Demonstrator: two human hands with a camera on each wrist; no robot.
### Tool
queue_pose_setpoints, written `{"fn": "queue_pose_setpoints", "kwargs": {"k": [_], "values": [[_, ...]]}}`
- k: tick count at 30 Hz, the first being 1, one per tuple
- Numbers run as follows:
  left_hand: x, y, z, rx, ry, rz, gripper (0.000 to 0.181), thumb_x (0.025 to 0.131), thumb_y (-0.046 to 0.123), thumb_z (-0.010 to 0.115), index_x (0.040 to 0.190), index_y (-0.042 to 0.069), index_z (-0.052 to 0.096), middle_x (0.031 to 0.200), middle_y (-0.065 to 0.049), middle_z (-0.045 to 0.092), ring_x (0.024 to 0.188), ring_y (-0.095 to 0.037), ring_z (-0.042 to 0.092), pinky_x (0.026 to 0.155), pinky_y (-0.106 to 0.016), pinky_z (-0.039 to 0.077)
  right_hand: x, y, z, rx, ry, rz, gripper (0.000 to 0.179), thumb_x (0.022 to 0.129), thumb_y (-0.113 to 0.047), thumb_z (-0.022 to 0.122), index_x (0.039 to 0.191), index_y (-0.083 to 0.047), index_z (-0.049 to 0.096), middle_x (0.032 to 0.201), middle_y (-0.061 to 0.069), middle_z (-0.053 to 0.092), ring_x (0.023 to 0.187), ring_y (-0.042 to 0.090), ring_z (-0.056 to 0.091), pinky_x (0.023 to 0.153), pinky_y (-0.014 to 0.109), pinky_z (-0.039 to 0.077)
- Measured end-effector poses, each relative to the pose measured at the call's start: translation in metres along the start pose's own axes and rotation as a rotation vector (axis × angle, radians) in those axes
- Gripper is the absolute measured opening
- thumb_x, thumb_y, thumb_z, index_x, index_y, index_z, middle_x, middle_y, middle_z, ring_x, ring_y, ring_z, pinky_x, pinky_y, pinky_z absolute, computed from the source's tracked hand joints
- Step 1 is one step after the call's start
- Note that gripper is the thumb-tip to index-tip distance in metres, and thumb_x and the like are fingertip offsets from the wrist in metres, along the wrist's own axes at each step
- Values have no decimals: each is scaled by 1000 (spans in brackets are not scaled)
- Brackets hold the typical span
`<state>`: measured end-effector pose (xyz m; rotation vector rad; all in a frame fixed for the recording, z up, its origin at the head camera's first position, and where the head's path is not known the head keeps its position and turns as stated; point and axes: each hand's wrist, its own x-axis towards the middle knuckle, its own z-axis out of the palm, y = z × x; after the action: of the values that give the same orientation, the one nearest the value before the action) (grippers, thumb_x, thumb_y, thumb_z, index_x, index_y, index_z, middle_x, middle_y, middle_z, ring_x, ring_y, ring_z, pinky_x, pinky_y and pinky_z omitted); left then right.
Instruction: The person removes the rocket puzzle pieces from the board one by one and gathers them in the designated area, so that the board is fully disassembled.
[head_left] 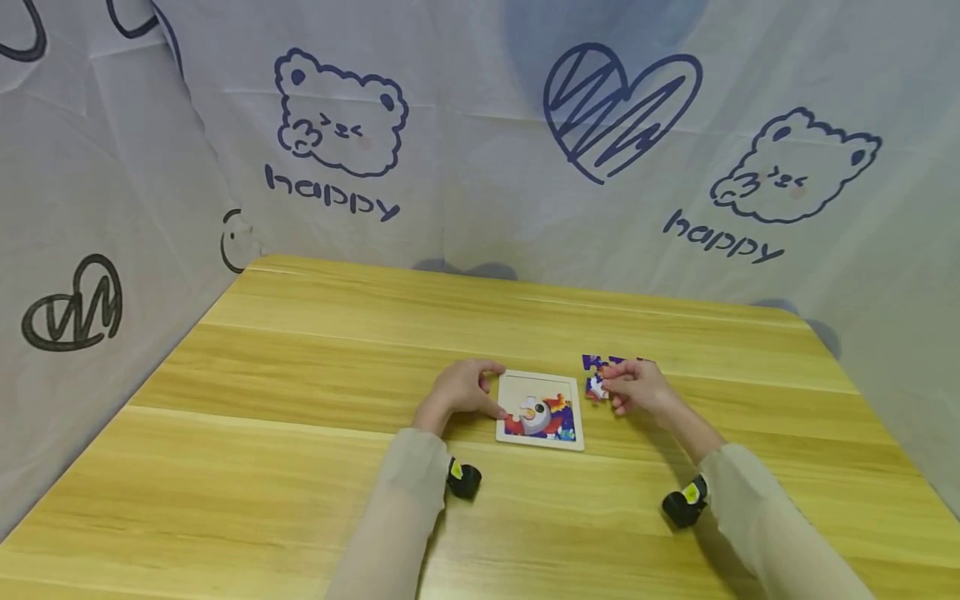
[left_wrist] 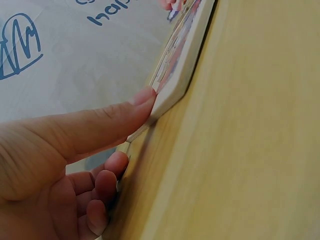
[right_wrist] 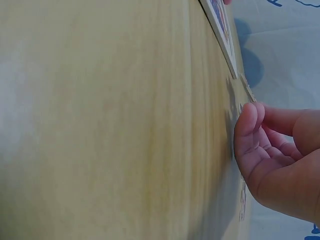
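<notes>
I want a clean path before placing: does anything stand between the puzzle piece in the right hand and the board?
Nothing visible does: just a strip of tabletop shows between the puzzle piece in the right hand and the board. The left hand holds the board's opposite edge.

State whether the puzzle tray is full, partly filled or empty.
Partly filled: pieces cover the lower part of the puzzle tray; its upper part is bare, and the right hand pinches a puzzle piece outside it.
</notes>
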<state>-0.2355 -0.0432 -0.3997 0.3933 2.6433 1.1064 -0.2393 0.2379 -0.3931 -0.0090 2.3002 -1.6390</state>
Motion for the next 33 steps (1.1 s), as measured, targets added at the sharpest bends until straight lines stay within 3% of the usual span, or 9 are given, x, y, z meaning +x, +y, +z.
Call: {"fn": "queue_pose_setpoints", "kwargs": {"k": [7, 20, 33], "values": [[0, 0, 0, -1, 0, 4, 68, 61, 21, 83, 121, 9, 56, 70, 0, 48, 61, -13, 41, 57, -25, 33, 3, 3, -2, -27, -16, 12, 21, 88, 3, 50, 104, 16, 46, 72, 5, 58, 52, 11, 52, 51, 27, 49], [-2, 1, 0, 45, 11, 31, 68, 60, 23, 84, 121, 9, 57, 69, 2, 47, 61, -12, 41, 58, -25, 32, 5, 2, 4, -99, 70, 32, 18, 89, 2, 50, 102, 14, 49, 74, 9, 56, 52, 12, 53, 52, 30, 50], [-3, 3, -1, 46, 9, 37, 67, 60, 23, 84, 120, 8, 57, 68, 2, 47, 61, -11, 41, 59, -24, 32, 5, 3, 3, -138, 95, 14, 17, 87, 2, 54, 100, 13, 50, 73, 10, 57, 51, 13, 54, 52, 31, 50]]}}
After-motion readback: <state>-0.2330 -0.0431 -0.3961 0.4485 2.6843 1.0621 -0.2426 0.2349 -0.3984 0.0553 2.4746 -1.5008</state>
